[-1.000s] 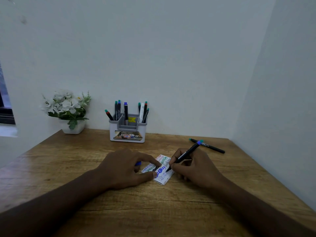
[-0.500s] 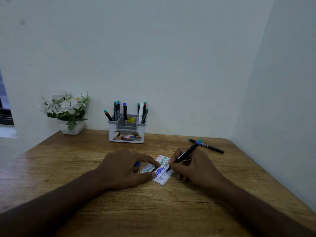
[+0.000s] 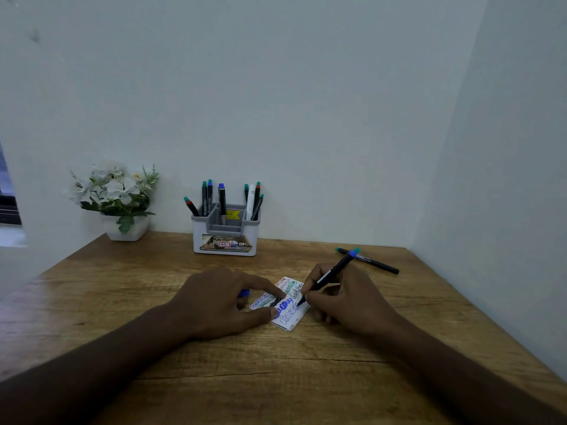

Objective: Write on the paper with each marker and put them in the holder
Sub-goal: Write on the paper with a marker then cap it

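A small white paper (image 3: 288,314) covered in coloured scribbles lies on the wooden desk (image 3: 276,372). My right hand (image 3: 343,299) grips a black marker (image 3: 333,273) with a blue-and-teal end, its tip touching the paper's right edge. My left hand (image 3: 227,302) pins the paper with forefinger and thumb, and a blue cap (image 3: 244,292) peeks out from under its curled fingers. The grey and white holder (image 3: 225,237) stands against the back wall with several markers upright in it. One more black marker (image 3: 368,261) lies on the desk at the right rear.
A white pot of white flowers (image 3: 118,197) sits at the desk's back left corner. Walls close in the back and the right side. The desk's left edge runs diagonally past the pot.
The marker tip has crept along the paper with small writing strokes, adding blue scribble. My left hand has stayed on the paper.
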Tool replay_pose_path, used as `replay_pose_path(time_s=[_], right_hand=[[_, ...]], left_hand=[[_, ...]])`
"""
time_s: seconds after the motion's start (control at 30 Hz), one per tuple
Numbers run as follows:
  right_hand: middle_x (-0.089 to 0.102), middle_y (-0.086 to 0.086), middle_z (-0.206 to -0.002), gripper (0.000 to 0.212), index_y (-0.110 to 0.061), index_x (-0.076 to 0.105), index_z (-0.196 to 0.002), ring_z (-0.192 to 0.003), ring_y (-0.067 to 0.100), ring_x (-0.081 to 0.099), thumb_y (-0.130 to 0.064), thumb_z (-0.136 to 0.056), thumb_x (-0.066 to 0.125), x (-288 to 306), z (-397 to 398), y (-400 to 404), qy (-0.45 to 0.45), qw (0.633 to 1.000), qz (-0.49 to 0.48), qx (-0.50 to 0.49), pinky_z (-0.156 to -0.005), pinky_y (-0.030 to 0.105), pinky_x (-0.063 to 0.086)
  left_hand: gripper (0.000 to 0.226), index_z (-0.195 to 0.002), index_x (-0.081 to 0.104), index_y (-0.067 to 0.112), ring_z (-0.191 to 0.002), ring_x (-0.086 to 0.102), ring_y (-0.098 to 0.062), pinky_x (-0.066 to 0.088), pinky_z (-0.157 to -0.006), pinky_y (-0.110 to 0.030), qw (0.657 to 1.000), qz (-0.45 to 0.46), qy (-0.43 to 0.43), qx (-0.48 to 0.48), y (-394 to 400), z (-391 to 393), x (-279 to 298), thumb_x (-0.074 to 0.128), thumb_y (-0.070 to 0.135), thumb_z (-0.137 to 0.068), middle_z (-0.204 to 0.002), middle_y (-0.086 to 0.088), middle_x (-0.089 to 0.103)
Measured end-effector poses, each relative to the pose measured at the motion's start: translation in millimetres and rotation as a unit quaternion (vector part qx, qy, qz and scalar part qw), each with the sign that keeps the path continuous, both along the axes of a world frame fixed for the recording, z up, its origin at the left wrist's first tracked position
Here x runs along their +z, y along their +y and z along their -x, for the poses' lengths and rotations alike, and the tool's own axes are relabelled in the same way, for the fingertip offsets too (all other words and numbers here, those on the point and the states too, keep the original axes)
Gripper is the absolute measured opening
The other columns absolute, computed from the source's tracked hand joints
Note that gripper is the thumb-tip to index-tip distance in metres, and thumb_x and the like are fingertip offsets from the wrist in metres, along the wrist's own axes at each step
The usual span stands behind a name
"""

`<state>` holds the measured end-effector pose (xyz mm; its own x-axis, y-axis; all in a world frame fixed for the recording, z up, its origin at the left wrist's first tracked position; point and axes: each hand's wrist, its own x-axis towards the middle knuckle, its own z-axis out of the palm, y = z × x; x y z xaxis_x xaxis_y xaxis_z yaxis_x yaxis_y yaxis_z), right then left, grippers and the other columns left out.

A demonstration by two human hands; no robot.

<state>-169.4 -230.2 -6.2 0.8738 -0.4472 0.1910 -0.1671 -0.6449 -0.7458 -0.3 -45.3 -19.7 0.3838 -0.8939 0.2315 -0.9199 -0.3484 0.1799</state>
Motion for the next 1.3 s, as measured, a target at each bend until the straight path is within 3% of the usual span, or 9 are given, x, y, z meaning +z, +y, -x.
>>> replay_pose_path(time_s=[0.37, 0.63, 0.77, 0.9, 1.0, 1.1, 1.3], right_hand=[[0.080, 0.005, -0.082, 0.004, -0.020, 0.074, -0.093, -0.058, 0.014, 0.071, -0.017, -0.094, 0.075, -2, 0, -3, -0.007, 1.000, -0.011, -0.015, -0.063, 0.031, 0.065], [0.079, 0.006, -0.076, 0.003, -0.014, 0.074, -0.091, -0.056, 0.013, 0.070, -0.015, -0.094, 0.074, -1, 1, -4, -0.010, 0.999, -0.034, -0.011, -0.059, 0.025, 0.061], [0.076, 0.008, -0.071, 0.004, -0.002, 0.073, -0.091, -0.063, 0.020, 0.071, 0.000, -0.093, 0.071, 3, 2, -8, -0.138, 0.979, -0.147, -0.009, -0.061, 0.028, 0.059], [0.076, 0.017, -0.081, 0.012, 0.002, 0.072, -0.088, -0.077, 0.027, 0.074, 0.012, -0.091, 0.065, 4, 0, -12, -0.224, 0.941, -0.252, -0.002, -0.075, 0.036, 0.063], [0.077, 0.019, -0.090, 0.027, 0.003, 0.072, -0.087, -0.084, 0.030, 0.075, 0.012, -0.097, 0.048, 4, 0, -5, -0.235, 0.910, -0.340, 0.027, -0.078, 0.036, 0.065], [0.078, 0.022, -0.103, 0.035, 0.006, 0.073, -0.094, -0.092, 0.030, 0.077, 0.006, -0.103, 0.039, 8, 2, 7, -0.235, 0.886, -0.389, 0.088, -0.080, 0.033, 0.067], [0.078, 0.025, -0.107, 0.022, 0.002, 0.076, -0.105, -0.098, 0.036, 0.079, 0.009, -0.099, 0.056, 1, 6, 15, -0.202, 0.926, -0.292, 0.125, -0.083, 0.034, 0.065]], left_hand=[[0.046, -0.134, 0.051, 0.069, -0.068, 0.052, -0.003, 0.030, -0.058, -0.019, 1.000, -0.004, -0.008, -0.001, -1, 2, 1, 0.044, 0.082, -0.090, -0.066, 0.021, 0.050], [0.046, -0.134, 0.049, 0.070, -0.065, 0.052, -0.004, 0.032, -0.058, -0.021, 1.000, 0.002, -0.008, -0.012, 0, 0, -1, 0.044, 0.083, -0.090, -0.065, 0.017, 0.053], [0.047, -0.137, 0.045, 0.070, -0.068, 0.055, -0.005, 0.035, -0.058, -0.021, 0.999, 0.035, -0.021, -0.022, 2, -2, -5, 0.043, 0.082, -0.091, -0.070, 0.014, 0.058], [0.045, -0.136, 0.037, 0.066, -0.076, 0.057, -0.003, 0.045, -0.064, -0.022, 0.992, 0.129, -0.002, -0.017, 2, 3, -3, 0.052, 0.065, -0.094, -0.076, 0.013, 0.060], [0.059, -0.132, 0.029, 0.066, -0.074, 0.061, -0.007, 0.037, -0.055, -0.015, 0.982, 0.189, 0.021, -0.021, 2, 7, -1, 0.056, 0.055, -0.081, -0.069, 0.011, 0.061], [0.074, -0.132, 0.025, 0.066, -0.069, 0.060, -0.005, 0.040, -0.054, -0.014, 0.977, 0.199, 0.057, -0.044, 2, 11, -3, 0.070, 0.035, -0.082, -0.071, 0.019, 0.061], [0.102, -0.131, 0.009, 0.082, -0.062, 0.059, -0.006, 0.044, -0.056, -0.014, 0.973, 0.194, 0.085, -0.094, 1, 12, -7, 0.077, 0.022, -0.083, -0.066, 0.012, 0.057]])
